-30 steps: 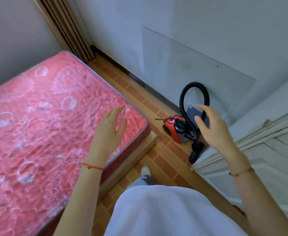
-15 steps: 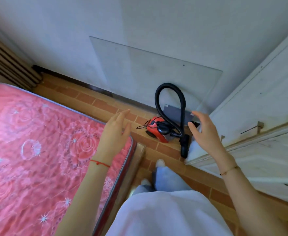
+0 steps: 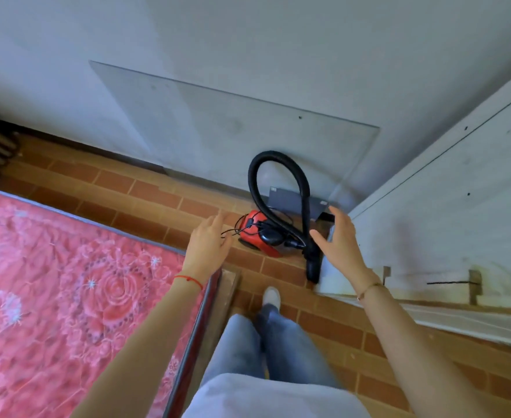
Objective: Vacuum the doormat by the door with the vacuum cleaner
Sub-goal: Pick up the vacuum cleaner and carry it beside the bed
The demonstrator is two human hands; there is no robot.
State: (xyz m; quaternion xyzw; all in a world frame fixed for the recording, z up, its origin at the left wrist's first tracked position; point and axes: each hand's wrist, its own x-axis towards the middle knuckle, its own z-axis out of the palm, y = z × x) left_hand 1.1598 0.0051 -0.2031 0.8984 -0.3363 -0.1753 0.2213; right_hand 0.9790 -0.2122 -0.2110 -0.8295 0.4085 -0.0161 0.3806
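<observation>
Vacuum cleaner point(image 3: 258, 236) on brick floor against wall, hose point(image 3: 278, 188) looped above — untouched. Left hand point(image 3: 210, 242) and right hand point(image 3: 337, 239) spread, empty, flanking it. Doormat not visible — vacuuming not begun.

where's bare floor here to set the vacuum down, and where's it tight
Bare brick floor runs along the wall between the mattress and the glass sheet. More lies bare on the right beside the white door. It is crowded in the corner around the red vacuum, its black hose and the grey panel.
</observation>
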